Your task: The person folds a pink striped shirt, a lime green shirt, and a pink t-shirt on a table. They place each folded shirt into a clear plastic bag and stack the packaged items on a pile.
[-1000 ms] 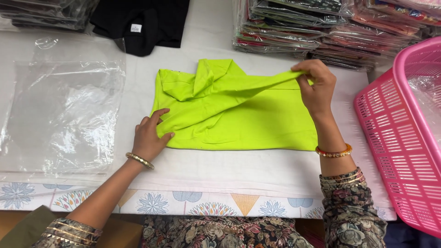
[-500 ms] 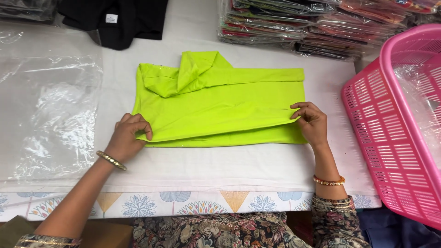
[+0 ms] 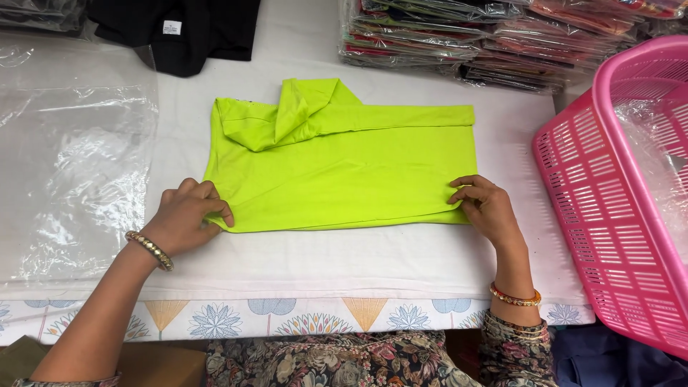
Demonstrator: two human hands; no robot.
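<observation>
Head view: I log both hands low on a lime-green garment (image 3: 344, 168), folded flat mid-table on a white cloth (image 3: 344, 258). Left hand (image 3: 188, 218) curled, knuckles up, fingertips pinching the bottom-left corner. Right hand (image 3: 487, 208) bent at wrist, fingers nipping the bottom-right edge. Forearms angle in from the near table edge. Pink basket (image 3: 609, 186) at right, clear bags (image 3: 72, 165) at left.

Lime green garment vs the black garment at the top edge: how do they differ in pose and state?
The lime green garment lies folded into a neat rectangle mid-table; the black garment sits bunched at the far edge, partly out of view. The left hand and right hand pinch the green one's near corners; nothing touches the black one. The black one shows a white label; the green shows none. Both lie unbagged on the white table cover.
</observation>
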